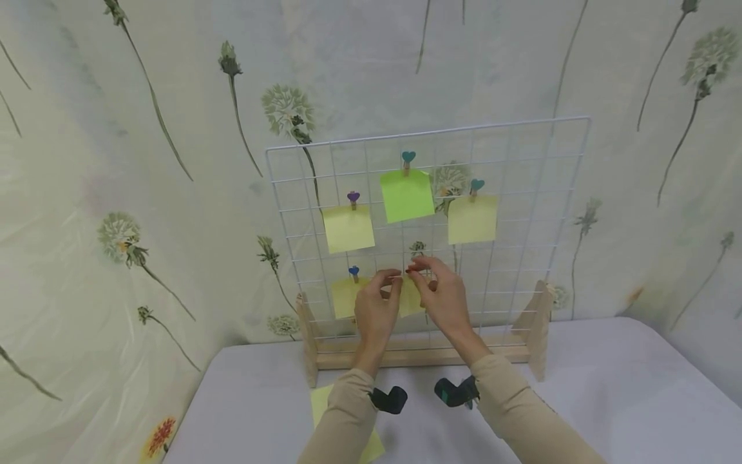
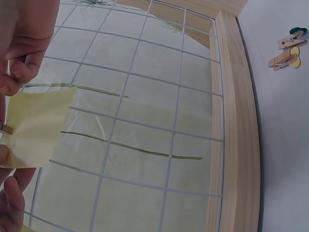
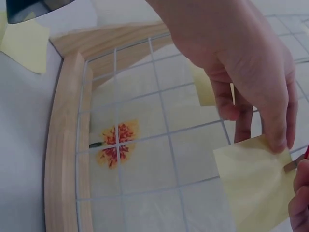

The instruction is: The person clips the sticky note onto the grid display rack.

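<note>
Both hands work at a pale yellow sticky note [image 1: 410, 298] low on a white wire grid [image 1: 522, 219]. My left hand [image 1: 377, 309] pinches the note near its upper left corner, against the wires; the right wrist view shows this left hand [image 3: 241, 63] from above. My right hand [image 1: 443, 296] pinches a small clothespin with a red heart [image 1: 408, 270] at the note's top edge. In the right wrist view the clothespin's wooden end [image 3: 291, 166] overlaps the note [image 3: 256, 179]. Another yellow note [image 1: 346, 298], under a blue-heart clothespin [image 1: 354, 271], hangs just left.
Higher up hang a green note [image 1: 408, 195] and two yellow notes [image 1: 349, 229], each under a heart clothespin. A wooden stand [image 1: 423, 356] holds the grid. Yellow paper [image 1: 321, 401] lies by the left sleeve. Loose clothespins [image 2: 285, 59] lie on the white table [image 1: 603, 393].
</note>
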`<state>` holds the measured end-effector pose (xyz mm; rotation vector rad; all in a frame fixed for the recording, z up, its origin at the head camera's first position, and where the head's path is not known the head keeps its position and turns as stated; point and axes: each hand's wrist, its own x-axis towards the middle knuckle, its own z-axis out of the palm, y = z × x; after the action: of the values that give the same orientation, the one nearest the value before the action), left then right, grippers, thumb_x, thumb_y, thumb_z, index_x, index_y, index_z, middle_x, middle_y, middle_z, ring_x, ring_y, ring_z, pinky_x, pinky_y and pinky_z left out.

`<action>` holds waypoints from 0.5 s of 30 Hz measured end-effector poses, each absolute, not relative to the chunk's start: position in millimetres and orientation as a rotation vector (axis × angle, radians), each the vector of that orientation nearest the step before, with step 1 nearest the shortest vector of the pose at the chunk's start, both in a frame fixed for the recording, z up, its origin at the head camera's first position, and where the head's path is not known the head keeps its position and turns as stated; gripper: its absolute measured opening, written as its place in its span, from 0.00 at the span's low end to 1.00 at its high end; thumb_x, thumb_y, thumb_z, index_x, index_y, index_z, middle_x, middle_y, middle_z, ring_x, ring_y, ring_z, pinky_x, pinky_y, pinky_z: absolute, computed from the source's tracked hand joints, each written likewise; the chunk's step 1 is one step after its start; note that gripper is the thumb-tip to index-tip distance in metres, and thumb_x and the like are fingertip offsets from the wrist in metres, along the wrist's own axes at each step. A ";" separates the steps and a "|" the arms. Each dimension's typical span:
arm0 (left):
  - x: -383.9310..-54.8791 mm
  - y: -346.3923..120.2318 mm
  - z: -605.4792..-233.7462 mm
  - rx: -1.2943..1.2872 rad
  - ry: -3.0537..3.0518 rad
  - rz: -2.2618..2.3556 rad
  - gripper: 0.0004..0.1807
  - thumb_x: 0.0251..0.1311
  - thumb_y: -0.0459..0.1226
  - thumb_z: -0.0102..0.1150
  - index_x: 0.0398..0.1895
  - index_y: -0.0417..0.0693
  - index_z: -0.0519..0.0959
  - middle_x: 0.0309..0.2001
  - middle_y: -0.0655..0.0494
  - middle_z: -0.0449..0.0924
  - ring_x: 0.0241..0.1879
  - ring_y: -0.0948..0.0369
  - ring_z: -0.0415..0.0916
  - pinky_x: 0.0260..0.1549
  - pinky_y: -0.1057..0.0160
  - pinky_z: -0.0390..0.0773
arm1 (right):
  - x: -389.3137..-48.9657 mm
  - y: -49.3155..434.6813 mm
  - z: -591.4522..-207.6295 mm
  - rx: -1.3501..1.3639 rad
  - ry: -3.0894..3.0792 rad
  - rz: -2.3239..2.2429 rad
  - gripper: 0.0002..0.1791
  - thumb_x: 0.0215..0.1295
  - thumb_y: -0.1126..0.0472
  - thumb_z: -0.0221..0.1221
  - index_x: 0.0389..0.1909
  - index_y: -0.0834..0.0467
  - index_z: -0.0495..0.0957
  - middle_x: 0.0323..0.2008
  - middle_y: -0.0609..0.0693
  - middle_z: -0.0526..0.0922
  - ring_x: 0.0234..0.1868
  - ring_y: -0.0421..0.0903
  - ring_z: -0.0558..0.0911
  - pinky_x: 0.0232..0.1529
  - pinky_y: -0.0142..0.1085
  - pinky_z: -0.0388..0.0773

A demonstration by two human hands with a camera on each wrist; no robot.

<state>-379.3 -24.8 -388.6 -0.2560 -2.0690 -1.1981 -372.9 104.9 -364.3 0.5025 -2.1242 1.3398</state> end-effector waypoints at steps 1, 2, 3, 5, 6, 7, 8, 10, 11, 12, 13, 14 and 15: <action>-379.1 -24.8 -388.7 -0.258 -2.070 -1.199 0.07 0.61 0.41 0.59 0.40 0.57 0.82 0.36 0.56 0.87 0.22 0.63 0.82 0.17 0.72 0.74 | -372.6 105.1 -364.4 0.500 -2.126 1.371 0.16 0.66 0.60 0.56 0.53 0.57 0.75 0.46 0.53 0.82 0.13 0.53 0.79 0.13 0.32 0.75; -378.9 -24.8 -388.8 -0.260 -2.071 -1.200 0.07 0.61 0.41 0.59 0.41 0.57 0.82 0.36 0.56 0.87 0.23 0.63 0.82 0.18 0.72 0.74 | -372.2 105.4 -364.5 0.499 -2.126 1.399 0.16 0.67 0.60 0.56 0.55 0.57 0.73 0.46 0.54 0.82 0.13 0.54 0.79 0.14 0.33 0.75; -378.6 -24.8 -388.8 -0.263 -2.073 -1.198 0.07 0.61 0.41 0.59 0.41 0.58 0.82 0.36 0.56 0.87 0.23 0.63 0.83 0.18 0.72 0.75 | -371.9 105.8 -364.7 0.497 -2.125 1.423 0.17 0.67 0.60 0.56 0.56 0.57 0.72 0.47 0.55 0.82 0.14 0.54 0.80 0.14 0.33 0.76; -378.1 -24.9 -389.1 -0.269 -2.075 -1.196 0.07 0.61 0.41 0.59 0.42 0.57 0.82 0.36 0.56 0.87 0.23 0.62 0.83 0.17 0.72 0.75 | -371.4 106.6 -365.0 0.499 -2.122 1.465 0.17 0.67 0.61 0.55 0.56 0.57 0.71 0.47 0.56 0.82 0.14 0.54 0.80 0.14 0.34 0.76; -377.9 -24.9 -389.3 -0.269 -2.079 -1.193 0.07 0.61 0.41 0.59 0.42 0.58 0.81 0.36 0.56 0.87 0.24 0.62 0.83 0.17 0.72 0.74 | -371.2 107.0 -365.3 0.501 -2.123 1.475 0.17 0.67 0.60 0.55 0.56 0.57 0.71 0.48 0.57 0.82 0.14 0.53 0.80 0.14 0.34 0.76; -377.7 -25.0 -389.7 -0.269 -2.084 -1.188 0.08 0.61 0.41 0.59 0.43 0.58 0.81 0.36 0.56 0.87 0.24 0.62 0.83 0.16 0.72 0.74 | -371.2 107.3 -365.6 0.503 -2.127 1.483 0.17 0.68 0.60 0.54 0.56 0.57 0.71 0.48 0.57 0.81 0.14 0.52 0.80 0.14 0.34 0.76; -377.3 -25.1 -390.1 -0.268 -2.090 -1.185 0.08 0.61 0.41 0.59 0.43 0.58 0.81 0.36 0.55 0.87 0.24 0.62 0.83 0.16 0.72 0.74 | -370.9 107.7 -365.8 0.502 -2.131 1.491 0.17 0.68 0.60 0.54 0.56 0.57 0.71 0.49 0.57 0.81 0.13 0.52 0.79 0.14 0.34 0.75; -376.6 -25.3 -391.5 -0.269 -2.102 -1.178 0.10 0.61 0.40 0.59 0.45 0.58 0.80 0.36 0.55 0.87 0.24 0.62 0.83 0.15 0.73 0.73 | -370.3 108.5 -366.4 0.493 -2.140 1.514 0.17 0.68 0.60 0.53 0.57 0.56 0.70 0.50 0.57 0.80 0.13 0.51 0.78 0.13 0.34 0.74; -376.4 -25.4 -392.3 -0.269 -2.109 -1.175 0.11 0.61 0.40 0.59 0.46 0.58 0.79 0.36 0.55 0.87 0.24 0.62 0.83 0.15 0.73 0.73 | -370.1 109.1 -366.8 0.489 -2.142 1.525 0.18 0.68 0.60 0.53 0.57 0.56 0.70 0.50 0.57 0.80 0.14 0.52 0.79 0.13 0.34 0.73; -376.2 -25.5 -393.4 -0.270 -2.115 -1.172 0.12 0.61 0.40 0.59 0.47 0.58 0.78 0.36 0.54 0.87 0.25 0.62 0.83 0.15 0.73 0.72 | -370.0 109.8 -367.4 0.478 -2.146 1.538 0.17 0.68 0.60 0.53 0.57 0.56 0.69 0.50 0.56 0.80 0.15 0.53 0.79 0.13 0.34 0.72; -375.9 -25.7 -394.2 -0.278 -2.117 -1.172 0.13 0.61 0.40 0.58 0.49 0.57 0.78 0.36 0.54 0.87 0.25 0.62 0.83 0.16 0.73 0.72 | -369.7 110.6 -367.9 0.467 -2.145 1.548 0.17 0.68 0.61 0.53 0.57 0.56 0.69 0.49 0.56 0.80 0.15 0.54 0.79 0.12 0.34 0.71; -375.4 -25.7 -395.1 -0.286 -2.119 -1.167 0.14 0.61 0.39 0.58 0.50 0.56 0.77 0.35 0.53 0.86 0.25 0.62 0.83 0.16 0.73 0.72 | -369.4 111.5 -368.5 0.456 -2.142 1.559 0.17 0.68 0.62 0.53 0.57 0.56 0.70 0.48 0.55 0.80 0.16 0.55 0.79 0.12 0.34 0.71; -375.0 -25.9 -396.1 -0.294 -2.123 -1.159 0.15 0.61 0.39 0.58 0.52 0.55 0.76 0.35 0.53 0.86 0.25 0.62 0.83 0.16 0.73 0.72 | -369.5 112.7 -369.5 0.451 -2.139 1.567 0.16 0.68 0.63 0.52 0.56 0.56 0.70 0.47 0.54 0.80 0.17 0.56 0.79 0.12 0.34 0.71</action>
<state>-375.0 -25.9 -396.1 -0.2936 -2.1227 -1.1585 -369.5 112.7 -369.5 0.4505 -2.1394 1.5668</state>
